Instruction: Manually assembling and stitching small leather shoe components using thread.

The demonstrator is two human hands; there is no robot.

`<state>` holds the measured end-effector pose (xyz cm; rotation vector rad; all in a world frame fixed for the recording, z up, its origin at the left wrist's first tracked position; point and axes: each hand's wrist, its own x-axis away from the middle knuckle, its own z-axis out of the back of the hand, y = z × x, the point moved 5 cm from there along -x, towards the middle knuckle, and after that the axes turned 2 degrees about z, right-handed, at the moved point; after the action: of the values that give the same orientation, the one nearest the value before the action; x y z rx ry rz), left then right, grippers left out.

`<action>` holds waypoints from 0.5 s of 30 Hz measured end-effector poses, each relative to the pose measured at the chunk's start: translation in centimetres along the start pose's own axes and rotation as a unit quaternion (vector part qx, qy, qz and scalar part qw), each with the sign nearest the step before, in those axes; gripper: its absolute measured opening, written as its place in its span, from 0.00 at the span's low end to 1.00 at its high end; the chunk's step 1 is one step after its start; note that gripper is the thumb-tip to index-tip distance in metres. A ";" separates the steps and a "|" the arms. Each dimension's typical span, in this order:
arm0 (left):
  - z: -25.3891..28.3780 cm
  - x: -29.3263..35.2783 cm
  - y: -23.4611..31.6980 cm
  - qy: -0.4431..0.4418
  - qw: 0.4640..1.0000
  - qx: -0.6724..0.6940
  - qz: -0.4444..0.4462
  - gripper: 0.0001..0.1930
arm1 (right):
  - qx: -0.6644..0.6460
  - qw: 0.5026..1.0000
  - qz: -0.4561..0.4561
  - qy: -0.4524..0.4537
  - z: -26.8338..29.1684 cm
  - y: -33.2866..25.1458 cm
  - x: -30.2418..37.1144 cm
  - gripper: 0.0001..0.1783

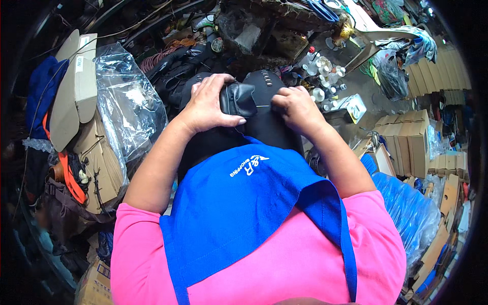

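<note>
Bottles (324,71), contents unclear, stand beyond bunched right hand (300,108); left hand (207,104) clasps black piece (239,100).

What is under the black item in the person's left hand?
Around the black item held in the left hand, dark clothing over the person's legs shows. The item's underside and whatever lies directly below it are covered and cannot be seen.
</note>
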<state>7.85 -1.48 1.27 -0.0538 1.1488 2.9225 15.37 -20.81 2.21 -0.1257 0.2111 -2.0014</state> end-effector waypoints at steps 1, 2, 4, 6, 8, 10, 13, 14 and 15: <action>-0.1 0.0 -0.1 0.001 1.000 0.000 0.000 0.47 | -0.021 1.000 -0.010 0.012 -0.1 1.0 0.7 0.07; -0.1 0.0 0.0 0.010 1.000 0.005 -0.017 0.48 | -0.039 0.998 -0.030 0.026 0.3 1.9 1.4 0.07; -0.2 0.1 0.4 0.011 0.999 0.016 -0.028 0.50 | -0.055 0.996 -0.051 0.052 1.1 2.9 2.3 0.06; -0.3 0.3 0.3 0.018 0.999 0.018 -0.027 0.51 | -0.080 0.993 -0.051 0.070 1.5 3.2 2.5 0.06; -0.3 0.4 0.3 0.025 0.999 0.019 -0.028 0.52 | -0.108 0.989 -0.050 0.083 1.7 3.5 2.5 0.06; -0.4 0.1 0.3 0.015 0.999 0.025 -0.033 0.52 | -0.105 0.990 -0.060 0.070 1.1 3.8 2.6 0.05; 0.2 -0.2 0.7 -0.030 0.999 0.019 -0.022 0.46 | -0.084 0.992 -0.059 0.072 0.4 3.7 2.8 0.05; 0.2 -0.6 0.3 -0.035 0.997 0.058 -0.045 0.36 | -0.118 0.987 -0.076 0.072 0.6 3.7 2.8 0.06; 0.4 -1.0 0.4 -0.027 0.994 0.067 -0.083 0.24 | -0.152 0.981 -0.093 0.072 0.6 3.7 2.7 0.06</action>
<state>8.80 -1.51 1.91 -0.0664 1.2636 2.6797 17.60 -24.82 2.05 -0.2015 0.6182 -2.1540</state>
